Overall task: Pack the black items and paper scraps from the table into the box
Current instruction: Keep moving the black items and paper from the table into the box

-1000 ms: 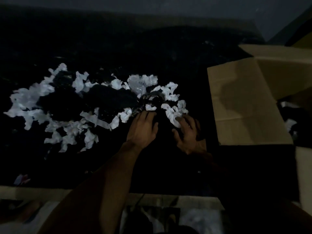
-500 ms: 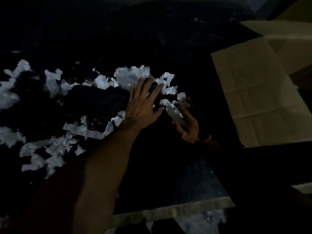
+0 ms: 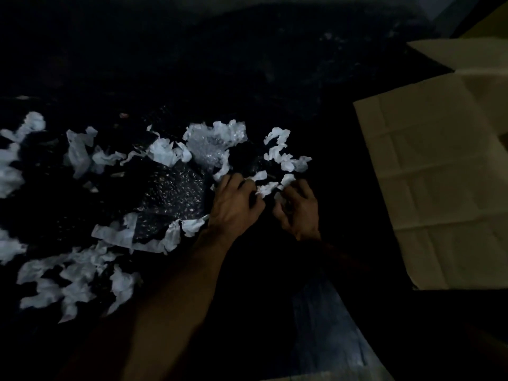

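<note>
head view: paper scraps (image 3: 77,281) litter the tabletop (image 3: 247,64) from its left edge to the middle, around a black bubble sheet (image 3: 170,193). left hand (image 3: 236,207) and right hand (image 3: 301,213) curl fingers on scraps; box (image 3: 428,188) at the right edge.

Dim light, two bare hands in shot. The left hand (image 3: 236,207), the one farther from the box (image 3: 428,188), leads back into a long forearm (image 3: 170,298), uncovered right down to the lower edge of view. The right hand (image 3: 299,213), nearer the box, ends at the wrist; beyond it all goes black, sleeve or shadow, can't tell.
</note>
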{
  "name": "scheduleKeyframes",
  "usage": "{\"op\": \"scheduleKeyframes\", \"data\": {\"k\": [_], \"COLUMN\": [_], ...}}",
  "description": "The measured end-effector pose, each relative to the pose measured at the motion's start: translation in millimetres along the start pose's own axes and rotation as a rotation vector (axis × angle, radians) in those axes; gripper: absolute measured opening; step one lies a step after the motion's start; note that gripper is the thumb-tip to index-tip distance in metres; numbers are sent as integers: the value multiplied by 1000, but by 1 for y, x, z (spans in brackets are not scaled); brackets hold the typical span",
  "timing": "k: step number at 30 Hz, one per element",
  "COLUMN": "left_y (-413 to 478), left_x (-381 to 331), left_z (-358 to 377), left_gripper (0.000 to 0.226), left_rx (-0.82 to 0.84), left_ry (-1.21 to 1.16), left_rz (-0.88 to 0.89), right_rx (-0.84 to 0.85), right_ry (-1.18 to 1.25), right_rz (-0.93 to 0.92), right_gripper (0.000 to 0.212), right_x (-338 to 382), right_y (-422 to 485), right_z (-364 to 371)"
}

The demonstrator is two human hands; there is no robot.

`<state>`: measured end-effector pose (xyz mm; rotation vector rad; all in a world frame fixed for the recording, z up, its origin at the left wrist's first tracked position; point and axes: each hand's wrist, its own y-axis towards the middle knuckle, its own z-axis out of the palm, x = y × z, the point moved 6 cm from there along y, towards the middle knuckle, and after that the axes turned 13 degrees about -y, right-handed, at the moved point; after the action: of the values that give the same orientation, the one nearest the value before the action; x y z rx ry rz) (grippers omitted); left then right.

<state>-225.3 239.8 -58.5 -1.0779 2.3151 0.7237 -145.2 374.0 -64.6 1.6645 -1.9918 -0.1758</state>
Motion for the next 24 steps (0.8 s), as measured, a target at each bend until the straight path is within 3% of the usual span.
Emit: {"op": "scheduleKeyframes", "data": {"k": [8,15,20,24], "left_y": [3,44,82,100], "left_x": [-16,-29,-28,3], "left_z": [-29,-66,-74,-58], "left_gripper": [19,24,32,66], "left_rx": [-48,-167,-238,-38], "left_ry": [164,91,106,197], "left_rz": [33,112,27,-274], "right_rx": [8,-85,-158,-123], "right_ry": [139,120,120,83], "right_rz": [130,326,428,454], "right_gripper": [23,34,29,44], "right_x": [8,9,6,1], "right_y": [5,11,44,67], "right_z": [-14,-32,-46,-41]}}
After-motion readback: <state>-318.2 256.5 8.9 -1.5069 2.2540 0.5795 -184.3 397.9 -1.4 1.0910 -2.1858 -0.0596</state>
